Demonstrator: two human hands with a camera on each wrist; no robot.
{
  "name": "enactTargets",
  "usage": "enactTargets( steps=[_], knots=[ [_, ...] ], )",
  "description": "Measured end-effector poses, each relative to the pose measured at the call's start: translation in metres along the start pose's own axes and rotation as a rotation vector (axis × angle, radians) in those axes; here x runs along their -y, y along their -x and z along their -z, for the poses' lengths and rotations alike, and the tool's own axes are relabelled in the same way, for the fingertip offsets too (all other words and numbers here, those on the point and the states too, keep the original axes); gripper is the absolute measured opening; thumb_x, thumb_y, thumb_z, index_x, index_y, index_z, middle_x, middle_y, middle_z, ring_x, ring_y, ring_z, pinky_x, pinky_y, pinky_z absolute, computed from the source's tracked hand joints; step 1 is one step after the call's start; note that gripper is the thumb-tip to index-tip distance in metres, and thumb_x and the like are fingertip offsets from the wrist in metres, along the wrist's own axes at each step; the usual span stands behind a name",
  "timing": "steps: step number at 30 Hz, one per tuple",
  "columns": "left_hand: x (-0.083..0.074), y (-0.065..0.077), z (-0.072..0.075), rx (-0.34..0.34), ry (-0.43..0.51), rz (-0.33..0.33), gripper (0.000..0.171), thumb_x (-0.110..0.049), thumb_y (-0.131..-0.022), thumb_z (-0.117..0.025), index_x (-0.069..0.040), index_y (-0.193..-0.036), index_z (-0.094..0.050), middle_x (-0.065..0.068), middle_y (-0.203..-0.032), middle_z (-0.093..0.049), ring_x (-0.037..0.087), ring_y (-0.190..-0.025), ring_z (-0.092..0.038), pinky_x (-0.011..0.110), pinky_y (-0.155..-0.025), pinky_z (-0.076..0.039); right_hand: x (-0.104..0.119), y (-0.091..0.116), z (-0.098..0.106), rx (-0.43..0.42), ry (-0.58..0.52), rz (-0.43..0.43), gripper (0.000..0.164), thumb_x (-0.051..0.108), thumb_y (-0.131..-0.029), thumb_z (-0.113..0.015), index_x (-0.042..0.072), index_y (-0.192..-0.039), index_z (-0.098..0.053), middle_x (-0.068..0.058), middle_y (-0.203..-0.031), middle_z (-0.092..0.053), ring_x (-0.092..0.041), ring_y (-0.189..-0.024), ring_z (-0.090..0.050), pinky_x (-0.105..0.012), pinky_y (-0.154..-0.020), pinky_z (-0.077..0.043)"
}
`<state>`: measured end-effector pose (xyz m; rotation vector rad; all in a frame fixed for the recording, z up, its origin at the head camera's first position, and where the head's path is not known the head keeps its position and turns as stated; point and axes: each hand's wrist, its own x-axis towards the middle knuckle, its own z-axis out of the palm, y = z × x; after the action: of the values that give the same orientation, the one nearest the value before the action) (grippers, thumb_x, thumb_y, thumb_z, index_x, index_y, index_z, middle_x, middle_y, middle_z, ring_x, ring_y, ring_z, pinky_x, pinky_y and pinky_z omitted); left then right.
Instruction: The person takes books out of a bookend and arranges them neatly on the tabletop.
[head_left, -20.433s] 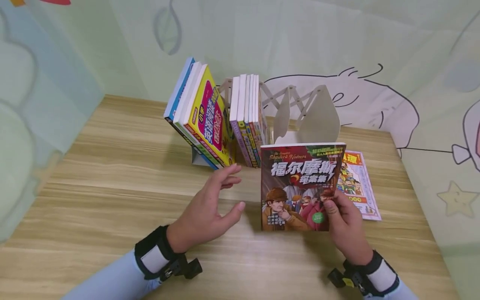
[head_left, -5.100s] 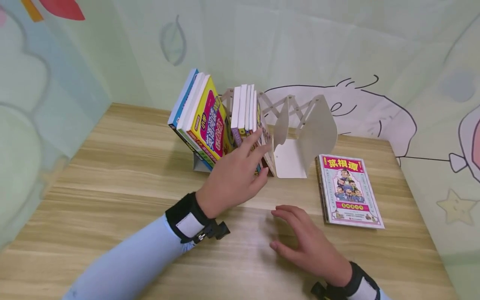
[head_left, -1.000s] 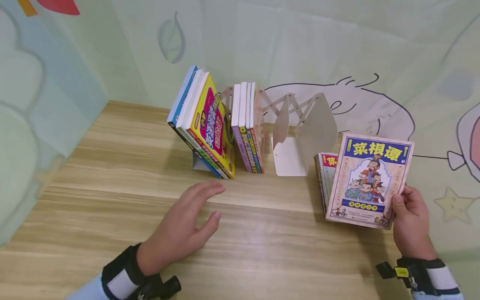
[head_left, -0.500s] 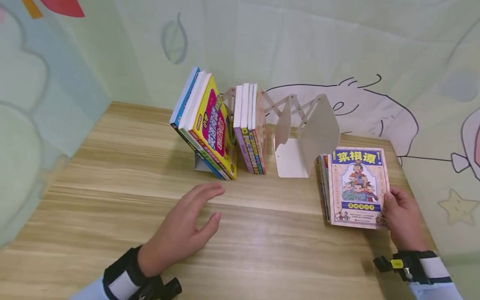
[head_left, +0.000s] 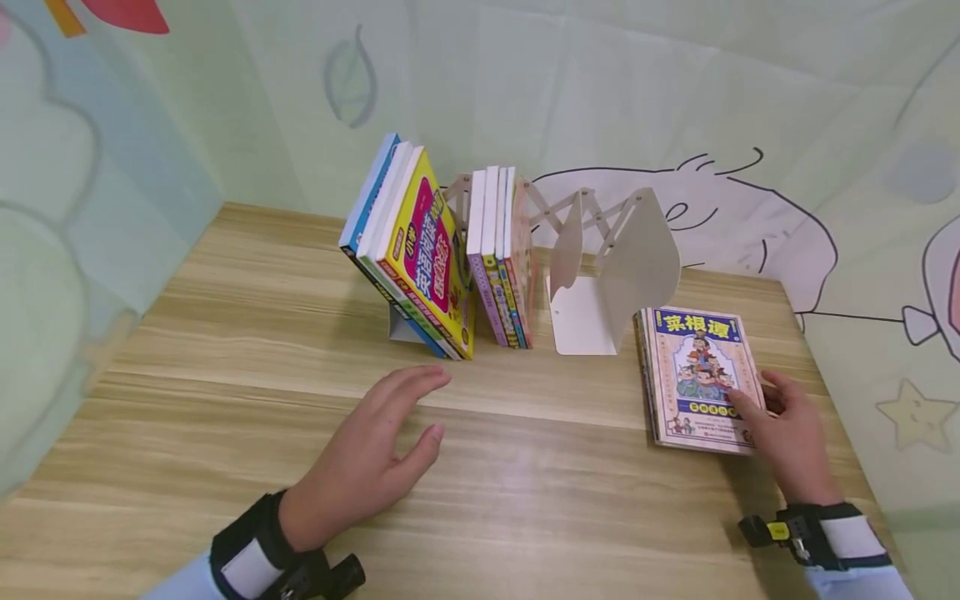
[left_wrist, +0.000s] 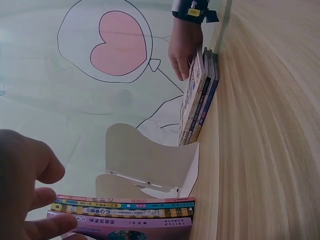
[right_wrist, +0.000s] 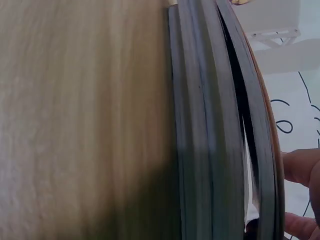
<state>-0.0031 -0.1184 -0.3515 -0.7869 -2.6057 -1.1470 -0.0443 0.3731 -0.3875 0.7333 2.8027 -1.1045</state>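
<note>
In the head view my right hand [head_left: 787,442] is at the right edge of a small comic-style book [head_left: 701,367], its thumb resting on the cover. That book lies on top of a low stack [head_left: 647,379] of books. In the right wrist view a narrow gap shows under the top book [right_wrist: 257,125] along its page edge, with fingertips [right_wrist: 297,165] on its cover side. My left hand [head_left: 367,458] hovers above the table, fingers loosely bent and holding nothing. In the left wrist view it appears close to the spines of the standing books [left_wrist: 125,220].
A beige folding bookend [head_left: 637,250] stands at the back. Its left part holds large books [head_left: 427,250] leaning left; its middle part holds several thinner books [head_left: 495,258] upright. The wooden table [head_left: 525,500] meets patterned wall sheets [head_left: 487,83] at the back and sides.
The right hand has brought the tan-bordered book down and left onto the stack, lining it up with the books beneath. Its thumb has moved farther onto the cover. The left hand has barely moved.
</note>
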Motion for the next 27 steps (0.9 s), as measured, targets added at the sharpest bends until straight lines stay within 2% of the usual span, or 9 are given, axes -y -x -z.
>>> enactTargets(
  steps=[3, 4, 8, 14, 18, 22, 24, 27],
  knots=[
    [0.002, 0.000, -0.002, -0.005, -0.007, -0.002, 0.053, -0.015, -0.092, -0.068, -0.007, -0.141, -0.051, 0.008, -0.145, -0.051, 0.024, -0.135, -0.048, 0.046, -0.112, -0.042, -0.001, 0.001, -0.003, 0.016, 0.058, 0.072, 0.088, 0.052, -0.095, -0.060, 0.003, -0.158, -0.022, -0.031, -0.153, -0.036, -0.050, -0.133, -0.040, -0.065, -0.101, -0.042],
    [0.002, 0.001, -0.002, -0.007, -0.010, -0.002, 0.053, -0.015, -0.091, -0.068, -0.007, -0.141, -0.052, 0.008, -0.145, -0.051, 0.024, -0.135, -0.048, 0.046, -0.112, -0.042, -0.002, 0.001, -0.004, 0.019, 0.086, 0.096, 0.087, 0.051, -0.096, -0.060, 0.003, -0.158, -0.024, -0.031, -0.153, -0.036, -0.052, -0.133, -0.039, -0.067, -0.102, -0.041],
    [0.003, 0.001, -0.003, -0.004, -0.009, -0.001, 0.052, -0.015, -0.092, -0.068, -0.008, -0.141, -0.052, 0.008, -0.145, -0.051, 0.024, -0.135, -0.047, 0.046, -0.112, -0.041, -0.003, 0.000, -0.006, 0.030, 0.177, 0.164, 0.078, 0.048, -0.099, -0.057, 0.001, -0.155, -0.031, -0.034, -0.149, -0.038, -0.054, -0.130, -0.041, -0.069, -0.099, -0.041],
    [0.003, 0.001, -0.003, -0.002, -0.011, -0.003, 0.052, -0.016, -0.092, -0.068, -0.007, -0.141, -0.052, 0.008, -0.145, -0.051, 0.024, -0.135, -0.047, 0.046, -0.113, -0.041, 0.000, 0.001, -0.007, 0.031, 0.192, 0.175, 0.071, 0.042, -0.101, -0.054, -0.003, -0.153, -0.034, -0.037, -0.147, -0.038, -0.056, -0.130, -0.040, -0.071, -0.099, -0.038],
    [0.003, 0.001, -0.005, -0.012, -0.018, -0.017, 0.051, -0.015, -0.091, -0.067, -0.007, -0.140, -0.053, 0.009, -0.144, -0.052, 0.025, -0.134, -0.048, 0.047, -0.111, -0.042, 0.003, 0.009, -0.008, -0.035, 0.224, 0.219, 0.064, 0.038, -0.102, -0.054, -0.006, -0.146, -0.043, -0.036, -0.147, -0.038, -0.056, -0.132, -0.036, -0.072, -0.103, -0.034],
    [0.003, 0.000, -0.007, -0.020, -0.024, -0.031, 0.052, -0.016, -0.091, -0.066, -0.007, -0.141, -0.053, 0.009, -0.143, -0.053, 0.026, -0.133, -0.050, 0.048, -0.110, -0.043, 0.017, 0.025, -0.012, -0.125, 0.261, 0.357, 0.053, 0.030, -0.099, -0.059, -0.008, -0.136, -0.054, -0.035, -0.144, -0.044, -0.057, -0.131, -0.037, -0.072, -0.104, -0.029],
    [0.003, 0.000, -0.007, -0.018, -0.026, -0.028, 0.053, -0.017, -0.091, -0.066, -0.007, -0.141, -0.052, 0.009, -0.143, -0.053, 0.026, -0.133, -0.049, 0.048, -0.110, -0.043, 0.028, 0.035, -0.015, -0.108, 0.252, 0.433, 0.050, 0.028, -0.099, -0.060, -0.006, -0.136, -0.055, -0.033, -0.142, -0.046, -0.055, -0.130, -0.039, -0.072, -0.104, -0.030],
    [0.003, 0.000, -0.008, -0.001, -0.026, -0.012, 0.054, -0.018, -0.092, -0.066, -0.008, -0.142, -0.051, 0.009, -0.144, -0.052, 0.026, -0.134, -0.048, 0.049, -0.110, -0.043, 0.042, 0.048, -0.022, -0.036, 0.202, 0.545, 0.051, 0.027, -0.098, -0.063, -0.004, -0.138, -0.054, -0.031, -0.141, -0.049, -0.053, -0.130, -0.041, -0.070, -0.104, -0.033]
  ],
)
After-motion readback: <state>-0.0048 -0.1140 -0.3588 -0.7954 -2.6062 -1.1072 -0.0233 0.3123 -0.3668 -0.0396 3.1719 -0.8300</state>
